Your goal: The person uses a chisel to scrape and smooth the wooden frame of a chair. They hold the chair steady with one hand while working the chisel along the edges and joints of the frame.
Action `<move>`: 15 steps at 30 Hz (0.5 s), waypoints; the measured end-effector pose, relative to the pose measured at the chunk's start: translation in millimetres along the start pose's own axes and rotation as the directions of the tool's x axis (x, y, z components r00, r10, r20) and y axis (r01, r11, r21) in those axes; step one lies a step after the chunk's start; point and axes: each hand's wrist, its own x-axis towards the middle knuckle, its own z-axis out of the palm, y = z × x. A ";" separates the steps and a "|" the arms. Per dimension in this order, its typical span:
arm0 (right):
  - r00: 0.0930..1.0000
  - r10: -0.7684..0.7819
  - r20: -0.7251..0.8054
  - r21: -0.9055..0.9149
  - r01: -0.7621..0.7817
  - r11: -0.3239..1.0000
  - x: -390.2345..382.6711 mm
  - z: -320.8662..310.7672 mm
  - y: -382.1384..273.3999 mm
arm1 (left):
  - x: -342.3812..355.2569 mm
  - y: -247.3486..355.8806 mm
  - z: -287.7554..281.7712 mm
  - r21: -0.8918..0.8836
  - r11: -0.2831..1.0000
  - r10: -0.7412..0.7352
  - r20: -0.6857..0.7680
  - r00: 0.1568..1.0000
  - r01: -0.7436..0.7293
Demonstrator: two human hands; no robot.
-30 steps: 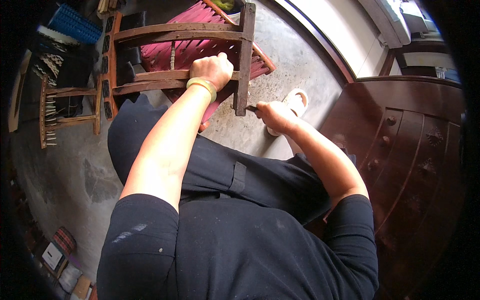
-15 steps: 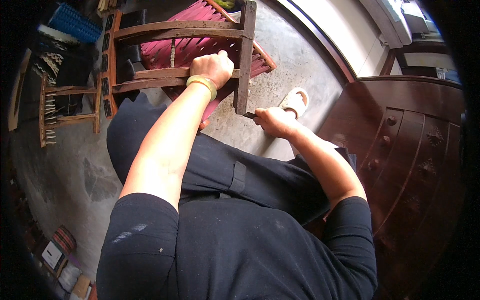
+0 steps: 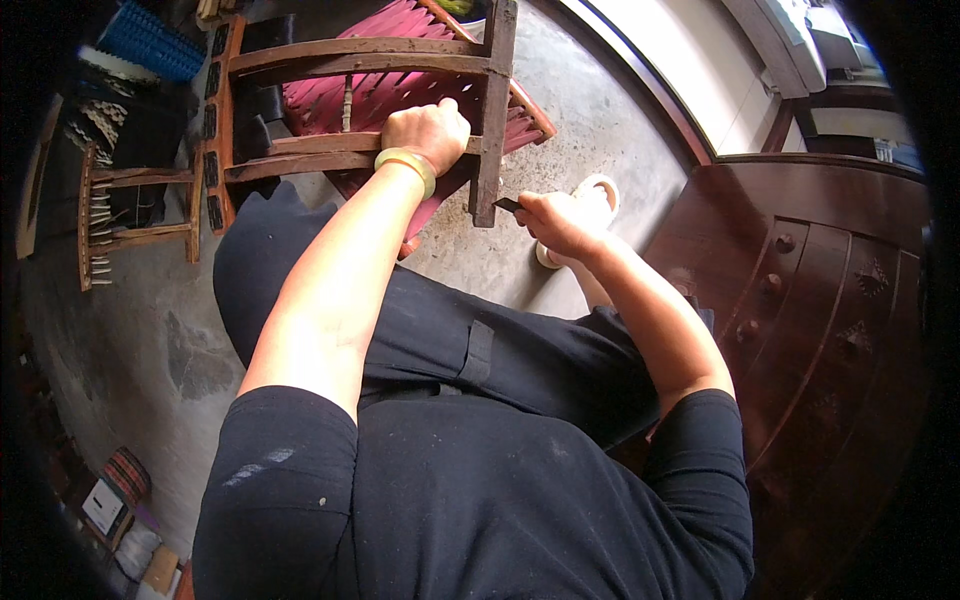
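Note:
My left hand (image 3: 425, 135), with a pale bangle at the wrist, is closed around a lower rail of a worn dark wooden chair frame (image 3: 492, 95) held on its side at the top centre. My right hand (image 3: 555, 220) is closed on a small flat dark tool (image 3: 506, 204), whose tip is close to the lower end of the frame's upright, right of my left hand. Whether the tip touches the wood I cannot tell. Behind the frame lies a seat of woven pink straps (image 3: 390, 90) with orange-brown edges. The frame's left side has an orange-brown bar with black pads (image 3: 213, 115).
Another wooden frame with pale cords (image 3: 140, 240) stands on the concrete floor (image 3: 180, 420) at left, near a blue ridged item (image 3: 150, 50). A dark red carved wooden panel (image 3: 820, 330) fills the right. My leg and pale sandal (image 3: 597, 187) are below the chair. Boxes sit at lower left.
My right hand dipped slightly half a second ago and has since moved up and a little right with the tool. The chair frame and my left hand have shifted very slightly upward.

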 end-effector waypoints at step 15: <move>0.992 0.093 -0.084 -0.111 -0.102 0.989 6.2 -30.6 -19.4 | 2.1 -0.6 -0.4 0.003 1.000 -0.004 0.000 1.000 0.004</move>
